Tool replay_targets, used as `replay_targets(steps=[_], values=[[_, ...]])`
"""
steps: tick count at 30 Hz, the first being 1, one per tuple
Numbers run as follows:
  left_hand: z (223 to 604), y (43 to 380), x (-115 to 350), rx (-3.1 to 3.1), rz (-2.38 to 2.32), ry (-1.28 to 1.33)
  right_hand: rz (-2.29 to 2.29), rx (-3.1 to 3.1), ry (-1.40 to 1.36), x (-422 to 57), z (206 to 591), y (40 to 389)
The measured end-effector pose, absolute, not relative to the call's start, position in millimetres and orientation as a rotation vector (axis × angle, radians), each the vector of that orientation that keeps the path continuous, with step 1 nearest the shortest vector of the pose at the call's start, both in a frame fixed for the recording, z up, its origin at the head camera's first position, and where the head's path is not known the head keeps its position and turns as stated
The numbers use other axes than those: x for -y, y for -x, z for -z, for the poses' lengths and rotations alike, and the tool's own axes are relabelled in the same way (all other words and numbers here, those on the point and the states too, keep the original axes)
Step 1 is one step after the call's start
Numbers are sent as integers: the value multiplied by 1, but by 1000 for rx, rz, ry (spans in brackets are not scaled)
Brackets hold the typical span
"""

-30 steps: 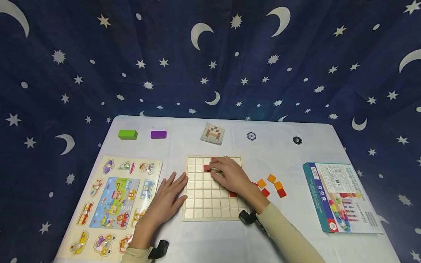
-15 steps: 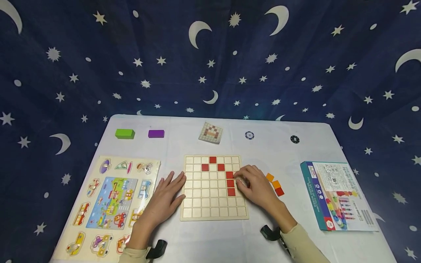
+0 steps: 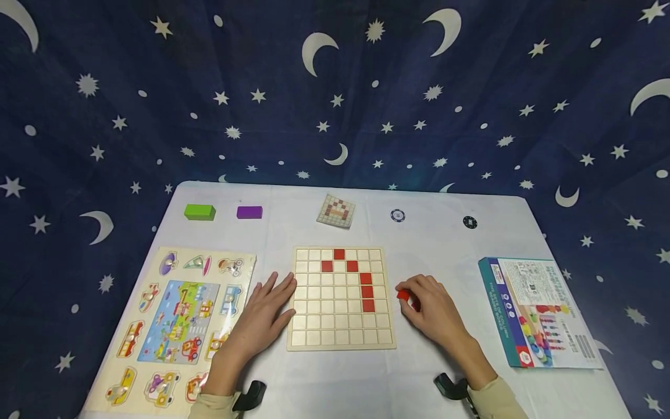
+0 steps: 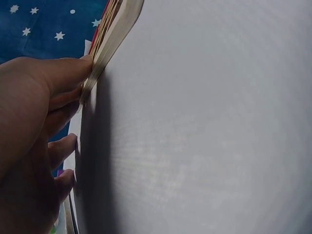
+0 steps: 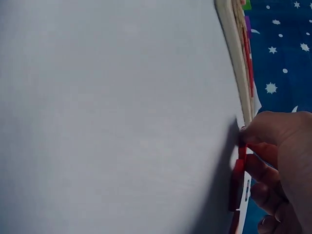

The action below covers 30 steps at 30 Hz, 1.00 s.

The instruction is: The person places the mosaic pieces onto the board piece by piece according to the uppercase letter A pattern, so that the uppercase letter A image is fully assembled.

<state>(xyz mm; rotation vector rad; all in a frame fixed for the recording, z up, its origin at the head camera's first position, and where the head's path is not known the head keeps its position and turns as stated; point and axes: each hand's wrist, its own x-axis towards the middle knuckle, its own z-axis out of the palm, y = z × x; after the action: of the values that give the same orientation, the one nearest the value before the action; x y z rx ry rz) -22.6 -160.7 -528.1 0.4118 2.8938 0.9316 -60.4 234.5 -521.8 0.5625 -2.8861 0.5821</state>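
Note:
A wooden grid board [image 3: 316,329] lies in the middle of the table in the head view, with several red tiles [image 3: 366,292] set in its cells. My left hand [image 3: 262,320] lies with spread fingers beside the board, fingertips at its left edge. In the left wrist view, the thumb touches the board's side [image 4: 114,39]. Right of the board, my right hand [image 3: 431,308] pinches a red square tile [image 3: 402,295] between thumb and fingers. Another red tile [image 5: 237,185] shows just below the fingers in the right wrist view. The hand covers the other loose tiles.
A pattern card [image 3: 336,211] lies behind the board, with a green block [image 3: 199,212] and a purple block [image 3: 249,212] to its left. Two chips, one white-and-blue [image 3: 398,215] and one black [image 3: 470,222], are back right. A picture puzzle [image 3: 178,320] lies left, a box [image 3: 539,314] right.
My right hand has moved from the board's upper rows out to the loose tiles on the right and now pinches a red tile. The left hand stays at the board's edge.

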Motion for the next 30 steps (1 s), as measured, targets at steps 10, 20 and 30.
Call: replay_targets(steps=[10, 20, 30], values=[[528, 22, 160, -2900, -933, -417, -712, 2837, -661, -206, 511, 81], [527, 22, 162, -2901, -932, -431, -824, 2907, -884, -124, 503, 106], [523, 22, 161, -2916, -936, -449, -800, 2900, -1014, -70, 505, 112]])
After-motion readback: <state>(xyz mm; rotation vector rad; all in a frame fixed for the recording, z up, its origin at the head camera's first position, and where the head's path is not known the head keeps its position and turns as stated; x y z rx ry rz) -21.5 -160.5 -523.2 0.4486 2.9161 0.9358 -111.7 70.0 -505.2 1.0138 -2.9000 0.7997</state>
